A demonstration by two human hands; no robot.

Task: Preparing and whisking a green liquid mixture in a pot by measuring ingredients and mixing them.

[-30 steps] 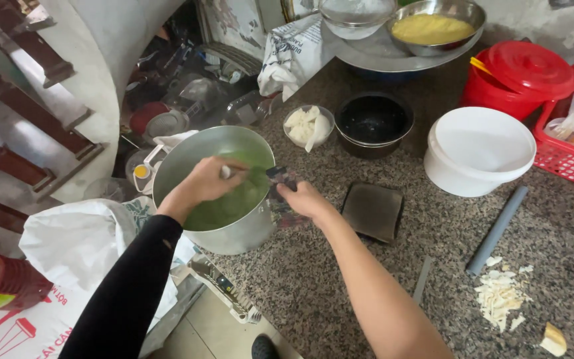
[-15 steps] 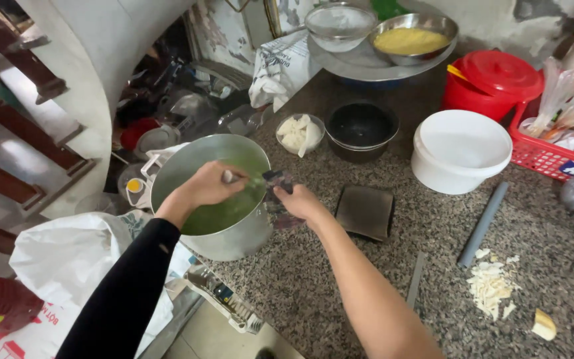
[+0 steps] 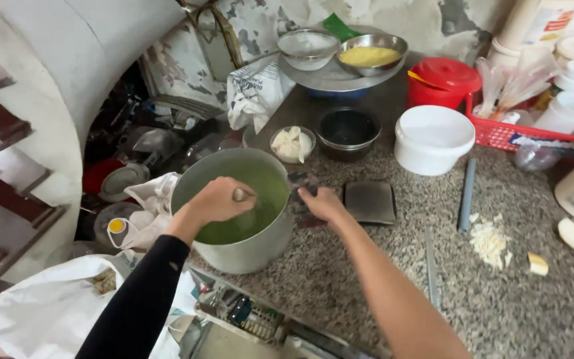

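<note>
Left hand [image 3: 217, 199] is gripping a utensil handle [image 3: 239, 195] over a metal pot [image 3: 247, 246] of green liquid [image 3: 247, 216]. Right hand [image 3: 320, 201] is pinching the pot's rim at a dark handle. Pot is sitting on a speckled granite counter [image 3: 499, 292]. Just beside the right hand: flat dark square pad [image 3: 369, 202]. Behind it: black bowl [image 3: 348, 129], white tub [image 3: 433, 138], red lidded bucket [image 3: 443, 80]. Chopped pale bits [image 3: 488, 237] are lying well apart, to the right.

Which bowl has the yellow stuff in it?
The shiny metal bowl at the back, on the round tray. The black bowl looks dark inside, and the small bowl holds whitish pieces.
</note>
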